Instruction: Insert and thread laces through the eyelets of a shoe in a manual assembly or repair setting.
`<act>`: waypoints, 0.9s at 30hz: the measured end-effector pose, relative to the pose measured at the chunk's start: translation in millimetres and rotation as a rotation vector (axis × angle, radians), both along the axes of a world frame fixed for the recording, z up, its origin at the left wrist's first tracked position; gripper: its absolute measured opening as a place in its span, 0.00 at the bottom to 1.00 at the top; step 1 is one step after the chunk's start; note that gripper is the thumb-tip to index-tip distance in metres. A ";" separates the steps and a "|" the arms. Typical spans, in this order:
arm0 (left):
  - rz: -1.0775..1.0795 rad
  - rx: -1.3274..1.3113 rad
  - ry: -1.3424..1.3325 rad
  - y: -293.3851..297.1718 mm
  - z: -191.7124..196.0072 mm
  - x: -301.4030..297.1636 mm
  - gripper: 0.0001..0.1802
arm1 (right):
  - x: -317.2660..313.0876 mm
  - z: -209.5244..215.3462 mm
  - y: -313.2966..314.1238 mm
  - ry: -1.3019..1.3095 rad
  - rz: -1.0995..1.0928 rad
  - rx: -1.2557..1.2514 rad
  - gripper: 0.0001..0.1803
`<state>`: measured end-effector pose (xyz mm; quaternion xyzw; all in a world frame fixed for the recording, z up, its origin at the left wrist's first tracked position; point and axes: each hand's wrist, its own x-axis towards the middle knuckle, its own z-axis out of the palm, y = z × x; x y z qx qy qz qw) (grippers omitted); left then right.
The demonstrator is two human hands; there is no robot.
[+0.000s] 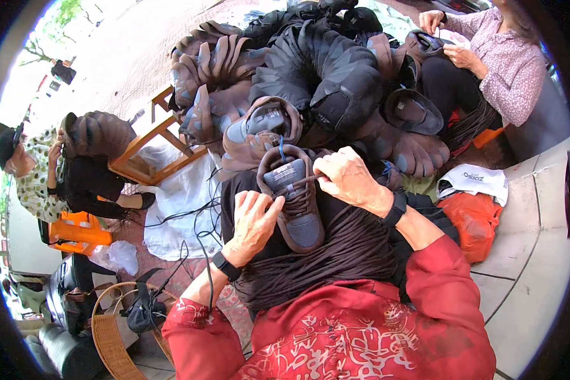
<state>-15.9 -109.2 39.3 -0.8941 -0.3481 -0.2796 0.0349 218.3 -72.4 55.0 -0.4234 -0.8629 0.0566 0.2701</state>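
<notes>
A brown and grey-blue lace-up shoe [303, 232] rests on my lap, toe toward me, its laces crossed over the tongue. My right hand [354, 182] pinches a dark brown shoelace [302, 182] that runs tight from the upper eyelets. On the shoe's left side my left hand [254, 221] is closed, its fingertips against the shoe's edge; what they pinch is too small to make out. A thick bundle of dark brown shoelaces [335, 253] lies across my lap, below the shoe. Just beyond stands another brown shoe [253, 142].
Nested rows of black shoes [323, 69] and brown shoes [218, 63] are piled ahead. A wooden stool frame [161, 149] stands left, near an orange stool [81, 232]. One person sits far left, another works on a shoe at right. A red bag [468, 225] lies at right, a wicker basket [104, 329] lower left.
</notes>
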 end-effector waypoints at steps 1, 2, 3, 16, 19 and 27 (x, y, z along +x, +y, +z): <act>0.016 -0.023 -0.001 1.8 -1.7 0.0 0.15 | -0.6 2.9 -1.9 -0.076 0.029 -0.013 0.05; -0.010 -0.039 -0.021 4.1 -4.6 0.1 0.14 | -0.7 6.9 -5.1 -0.116 0.029 -0.054 0.05; -0.011 -0.040 -0.024 5.3 -7.0 0.7 0.14 | -0.7 4.6 -5.9 -0.119 0.028 -0.054 0.05; -0.079 -0.179 -0.043 -22.1 3.4 22.6 0.06 | -11.3 2.4 -9.8 -0.052 0.122 -0.382 0.08; 0.098 -0.339 -0.003 -27.7 -6.9 17.9 0.06 | -9.6 1.0 -4.4 -0.027 0.128 -0.420 0.09; 0.442 -1.120 -0.687 -11.9 -1.4 6.1 0.04 | -4.7 -1.2 2.2 0.044 0.196 -0.585 0.10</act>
